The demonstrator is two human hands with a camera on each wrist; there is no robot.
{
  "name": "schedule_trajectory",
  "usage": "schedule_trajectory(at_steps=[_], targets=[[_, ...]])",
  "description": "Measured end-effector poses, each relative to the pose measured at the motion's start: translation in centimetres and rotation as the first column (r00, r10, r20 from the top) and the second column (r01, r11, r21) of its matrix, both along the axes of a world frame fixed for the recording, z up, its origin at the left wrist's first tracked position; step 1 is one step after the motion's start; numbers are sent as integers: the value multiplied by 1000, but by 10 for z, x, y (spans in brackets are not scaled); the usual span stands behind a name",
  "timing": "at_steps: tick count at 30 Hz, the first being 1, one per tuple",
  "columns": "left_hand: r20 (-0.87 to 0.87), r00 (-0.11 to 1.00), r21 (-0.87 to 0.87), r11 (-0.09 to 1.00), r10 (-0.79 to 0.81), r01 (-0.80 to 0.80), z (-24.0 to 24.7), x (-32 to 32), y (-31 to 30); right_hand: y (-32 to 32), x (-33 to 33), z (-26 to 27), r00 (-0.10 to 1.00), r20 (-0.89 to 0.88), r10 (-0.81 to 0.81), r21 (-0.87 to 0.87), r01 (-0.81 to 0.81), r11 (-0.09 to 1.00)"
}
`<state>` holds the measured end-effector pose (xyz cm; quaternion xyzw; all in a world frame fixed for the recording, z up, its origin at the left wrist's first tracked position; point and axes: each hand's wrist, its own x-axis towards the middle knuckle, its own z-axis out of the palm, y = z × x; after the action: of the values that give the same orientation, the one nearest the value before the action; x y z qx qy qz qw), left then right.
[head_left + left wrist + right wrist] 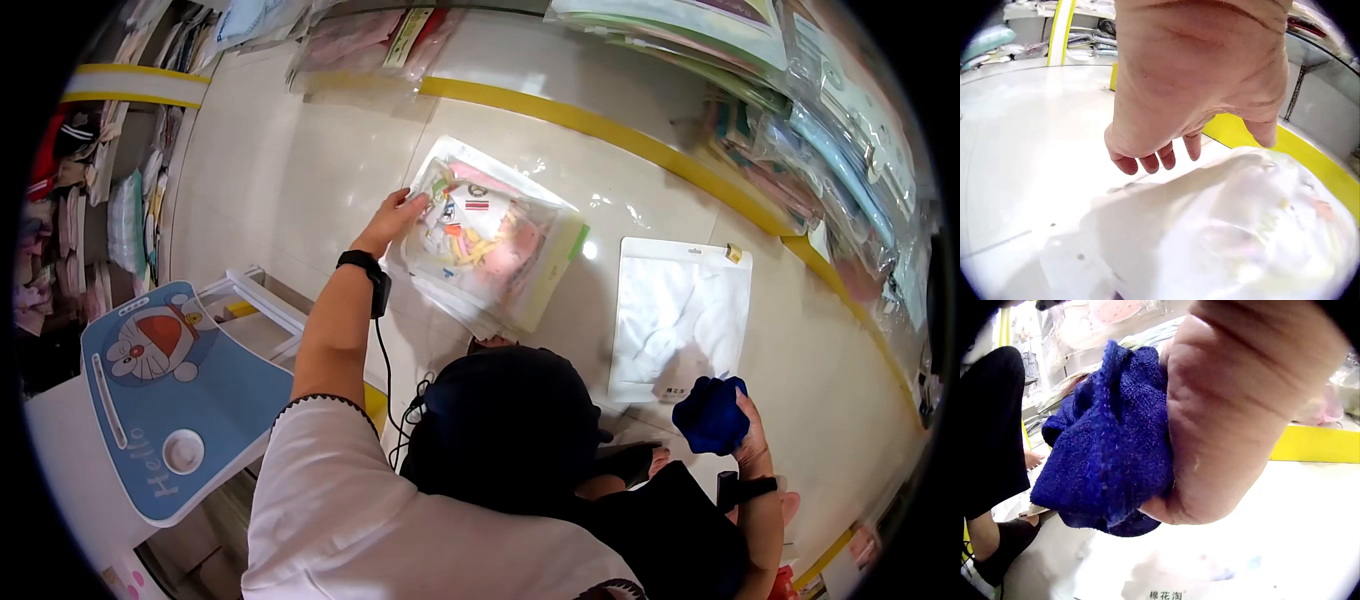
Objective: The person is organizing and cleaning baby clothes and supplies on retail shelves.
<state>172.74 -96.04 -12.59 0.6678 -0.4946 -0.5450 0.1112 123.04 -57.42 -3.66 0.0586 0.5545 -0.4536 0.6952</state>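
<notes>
My right hand (752,425) grips a bunched dark blue towel-like cloth (711,415). In the right wrist view its terry cloth (1107,437) bulges out of the grasp, and most of the fingers are hidden behind it. My left hand (392,222) is at the left edge of a clear zip bag (480,235) with a pink and white printed item inside. Seen from the left wrist, the left hand (1200,81) has its fingers spread loosely over the edge of the bag (1235,231).
A flat white packet (680,310) lies on the tiled floor near the right hand. Yellow-edged shelves (600,130) with bagged goods (850,150) run along the back and right. To the left stands a blue cartoon tray table (190,390), with a crowded shelf (90,220) behind.
</notes>
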Motion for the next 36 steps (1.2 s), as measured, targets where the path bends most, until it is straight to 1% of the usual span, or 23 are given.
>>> schedule_trajectory(at_steps=[1, 4, 6, 8, 11, 12, 13, 14, 15, 16, 17, 19, 22, 25, 26, 27, 29, 30, 31, 32, 33, 35, 36], targets=[[17, 998, 27, 998, -60, 60, 3, 12, -6, 1, 4, 0, 1000, -16, 7, 19, -7, 1000], [48, 992, 97, 989, -118, 113, -7, 24, -8, -1, 17, 6, 999, -26, 35, 65, -33, 997], [247, 966, -103, 989, -80, 109, -13, 23, -1, -3, 23, 7, 992, -80, 93, 60, -88, 994], [420, 908, -294, 945, -7, 143, -17, 16, 6, -4, 25, 5, 986, -110, 124, 37, -121, 992], [232, 968, -117, 985, -99, 128, -20, 11, 8, -18, 29, 16, 983, -119, 137, 38, -134, 990], [357, 928, -123, 980, -105, 157, -11, 2, 7, -24, 33, 20, 983, -119, 139, 41, -135, 990], [321, 942, -107, 985, -97, 138, -2, -5, 6, -28, 34, 24, 983, -107, 147, 13, -147, 989], [215, 972, -40, 993, -99, 110, 10, -12, 5, -22, 30, 20, 986, -96, 135, 22, -133, 991], [-255, 966, 154, 984, -49, 91, 21, -17, 3, -21, 28, 20, 984, -108, 143, 16, -142, 990], [-357, 932, 267, 963, 55, 45, 36, -34, 3, -20, 26, 21, 985, -115, 125, 50, -120, 991], [-391, 919, 304, 949, 48, 80, 52, -45, 1, -19, 26, 21, 987, -121, 110, -7, -112, 994], [-494, 869, 283, 938, -36, 200, 66, -75, 2, -12, 20, 18, 987, -150, 64, 21, -61, 998], [-561, 812, 194, 928, -162, 319, 88, -138, 21, 1, 12, 5, 970, -242, 5, 42, 5, 999], [-741, 668, 295, 861, -69, 415, 97, -205, 46, 9, 9, 3, 913, -406, -22, 69, 55, 996], [-761, 645, 333, 813, -69, 478, 81, -224, 51, 14, 8, -4, 866, -495, -68, 17, 88, 996], [-779, 624, 366, 761, -65, 536, 58, -242, 58, 16, 7, -4, 817, -570, -89, 31, 130, 991], [-744, 659, 386, 736, -107, 555, 28, -279, 87, 13, 7, -4, 701, -703, -119, 50, 216, 975], [-669, 723, 422, 711, -175, 563, 17, -291, 99, 17, 2, -11, 602, -792, -101, 38, 215, 976], [-587, 772, 461, 683, -244, 567, 7, -301, 109, 17, -3, -17, 558, -827, -73, 60, 217, 974], [-500, 806, 497, 657, -316, 567, -4, -309, 117, 25, -11, -37, 370, -929, 1, 59, 145, 988], [-549, 805, 559, 617, -224, 554, -21, -314, 118, 31, -21, -55, 161, -984, 69, 81, 71, 994], [-600, 800, 679, 518, -17, 521, -51, -320, 113, 13, -33, -62, 37, -999, 32, 34, 48, 998], [-600, 800, 664, 559, 3, 496, -49, -321, 113, -1, -36, -68, -28, -1000, -5, -8, 83, 997]])
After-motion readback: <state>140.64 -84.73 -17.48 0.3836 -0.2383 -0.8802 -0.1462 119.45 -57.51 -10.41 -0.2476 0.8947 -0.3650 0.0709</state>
